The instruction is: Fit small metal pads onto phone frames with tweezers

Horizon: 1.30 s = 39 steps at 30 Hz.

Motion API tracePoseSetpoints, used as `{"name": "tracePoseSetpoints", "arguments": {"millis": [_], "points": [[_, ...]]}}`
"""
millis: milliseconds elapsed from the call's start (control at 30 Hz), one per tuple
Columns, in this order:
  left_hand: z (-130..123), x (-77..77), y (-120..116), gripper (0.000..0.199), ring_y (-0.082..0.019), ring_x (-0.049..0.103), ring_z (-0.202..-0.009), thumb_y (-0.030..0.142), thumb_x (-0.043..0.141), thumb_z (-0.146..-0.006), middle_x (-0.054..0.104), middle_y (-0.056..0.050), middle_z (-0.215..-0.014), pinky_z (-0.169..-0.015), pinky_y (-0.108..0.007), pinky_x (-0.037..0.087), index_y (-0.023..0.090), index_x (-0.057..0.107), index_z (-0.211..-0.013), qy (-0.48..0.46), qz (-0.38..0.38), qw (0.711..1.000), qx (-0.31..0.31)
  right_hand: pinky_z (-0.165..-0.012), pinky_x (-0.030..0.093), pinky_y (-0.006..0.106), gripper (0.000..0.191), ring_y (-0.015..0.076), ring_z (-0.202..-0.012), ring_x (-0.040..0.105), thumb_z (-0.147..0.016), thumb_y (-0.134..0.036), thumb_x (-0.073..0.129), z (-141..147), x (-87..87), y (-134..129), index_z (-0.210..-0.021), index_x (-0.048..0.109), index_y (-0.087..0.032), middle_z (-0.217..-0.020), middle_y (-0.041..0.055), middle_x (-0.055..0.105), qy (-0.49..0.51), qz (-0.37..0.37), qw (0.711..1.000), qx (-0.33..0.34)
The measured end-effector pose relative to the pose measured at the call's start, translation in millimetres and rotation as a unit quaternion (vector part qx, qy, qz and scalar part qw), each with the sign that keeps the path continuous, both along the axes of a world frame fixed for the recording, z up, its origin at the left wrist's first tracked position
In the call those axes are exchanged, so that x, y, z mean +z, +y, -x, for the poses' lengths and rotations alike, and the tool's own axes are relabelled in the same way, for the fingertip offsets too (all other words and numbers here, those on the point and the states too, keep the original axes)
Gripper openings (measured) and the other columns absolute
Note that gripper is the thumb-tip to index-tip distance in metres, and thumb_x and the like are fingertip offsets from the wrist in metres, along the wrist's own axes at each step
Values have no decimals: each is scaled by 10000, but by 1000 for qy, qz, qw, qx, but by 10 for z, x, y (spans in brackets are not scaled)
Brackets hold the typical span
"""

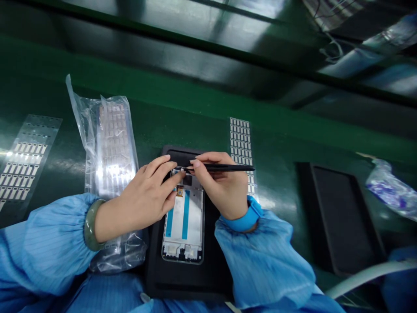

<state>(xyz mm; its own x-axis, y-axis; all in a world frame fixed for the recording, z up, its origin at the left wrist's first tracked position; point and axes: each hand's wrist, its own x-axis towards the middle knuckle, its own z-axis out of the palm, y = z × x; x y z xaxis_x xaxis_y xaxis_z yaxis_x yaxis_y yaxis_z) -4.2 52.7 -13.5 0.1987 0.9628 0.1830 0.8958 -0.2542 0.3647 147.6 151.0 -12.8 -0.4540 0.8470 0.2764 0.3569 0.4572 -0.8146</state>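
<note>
1. Closest in: black tweezers (224,168) pinched pen-style in the right hand (220,184), between thumb and fingers, tips angled toward the upper end of the frame. Anything between the tips: too small to tell.
2. Just beside those tips: the left hand (146,195), fingers extended and pressing on the top end of a phone display frame (183,226). Whether clasping or only steadying: impossible to tell.
3. Directly below both hands: that frame, lying flat, with white backing, two blue stripes and a small orange tab (179,191) just under the left fingers.
4. Under the frame: a black tray (189,282).
5. Left of the grip: a clear plastic bag (112,148) of silvery sheets. Behind the right hand: a strip of small silver pads (240,143).
6. Main risks: a slip of the sharp tips, from hand tremor or too much pressure, scratching the frame or tearing the orange tab; a tiny part dropping from the tips.
</note>
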Motion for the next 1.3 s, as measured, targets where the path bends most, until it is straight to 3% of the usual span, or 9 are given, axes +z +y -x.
{"name": "tracePoseSetpoints", "arguments": {"millis": [67, 267, 533, 700, 933, 1133, 1300], "points": [[0, 4, 2, 388, -311, 338, -1290, 216, 444, -887, 493, -147, -1277, -969, -488, 442, 113, 496, -1258, -2, 0, 1000, 0, -595, 556, 267, 58, 139, -681, 642, -828, -228, 587, -1, 9, -1, -884, 596, -221, -832, 0, 638, 1, 3, 1000, 0], [5, 11, 6, 396, -317, 348, -1287, 229, 454, -881, 501, -147, -1268, -958, -489, 451, 121, 495, -1260, -10, 2, 1000, -1, -633, 540, 273, 66, 150, -727, 632, -813, -183, 575, 25, 81, 4, -846, 608, -230, -840, 9, 663, -59, -93, 994, 11], [11, 4, 7, 399, -314, 354, -1288, 247, 438, -892, 503, -147, -1277, -931, -481, 464, 123, 488, -1267, -6, 3, 1000, -3, -602, 537, 243, 110, 132, -687, 636, -809, -162, 565, 55, 132, 37, -889, 607, -224, -844, -1, 664, -54, -81, 995, 31], [14, 28, 0, 385, -309, 370, -1283, 272, 414, -914, 519, -147, -1282, -940, -489, 442, 122, 503, -1257, 33, -8, 999, -7, -674, 547, 281, 89, 160, -751, 645, -806, -155, 567, 59, 113, 39, -843, 607, -225, -835, 10, 661, -79, -97, 991, 40], [17, 26, -6, 393, -307, 358, -1292, 273, 425, -910, 504, -144, -1302, -963, -480, 427, 115, 493, -1264, 39, -7, 999, -8, -567, 561, 283, 123, 165, -696, 656, -835, -284, 602, -71, -54, 69, -942, 602, -225, -865, 29, 652, 22, 35, 999, 24], [23, 0, 0, 398, -307, 345, -1300, 286, 405, -919, 501, -141, -1300, -974, -475, 422, 110, 492, -1266, 29, -8, 999, -11, -652, 549, 289, 59, 160, -737, 641, -824, -244, 619, -47, -9, 30, -881, 629, -234, -833, 12, 662, -13, -70, 997, 26], [20, -5, -1, 388, -305, 349, -1298, 282, 416, -914, 506, -147, -1291, -971, -473, 427, 113, 500, -1253, 24, -13, 1000, -8, -674, 542, 292, 52, 160, -748, 640, -824, -231, 615, -25, 12, 18, -873, 632, -238, -833, 5, 671, -21, -76, 996, 37]]}}
